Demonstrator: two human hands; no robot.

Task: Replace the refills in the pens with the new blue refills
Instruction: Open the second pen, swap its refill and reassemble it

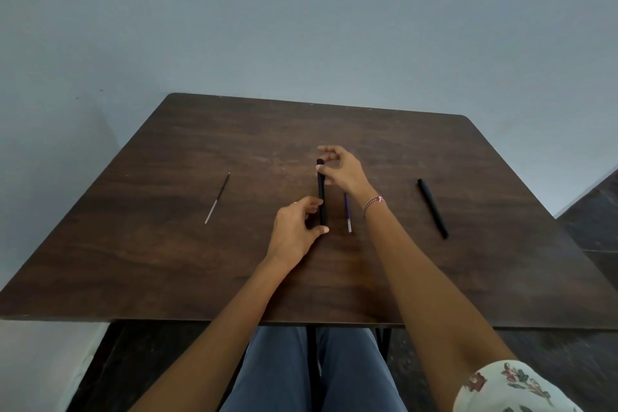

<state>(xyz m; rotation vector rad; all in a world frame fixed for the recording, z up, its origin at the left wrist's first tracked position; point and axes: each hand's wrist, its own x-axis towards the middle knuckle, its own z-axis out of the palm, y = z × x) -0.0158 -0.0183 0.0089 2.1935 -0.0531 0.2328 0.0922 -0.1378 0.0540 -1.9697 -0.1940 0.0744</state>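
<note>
A black pen (321, 189) lies lengthwise at the middle of the dark wooden table (200, 261). My left hand (296, 229) pinches its near end between thumb and fingers. My right hand (341, 169) holds its far end with thumb and forefinger, the other fingers spread. A blue refill (347, 212) with a clear end lies just right of the pen, beside my right wrist. A second black pen (433, 207) rests farther right. A thin dark refill (217, 198) with a pale end lies at the left.
The table's far edge meets a plain blue-grey wall (301, 27). A dark floor and a step (592, 211) show at the right. My legs in blue jeans are under the table's near edge.
</note>
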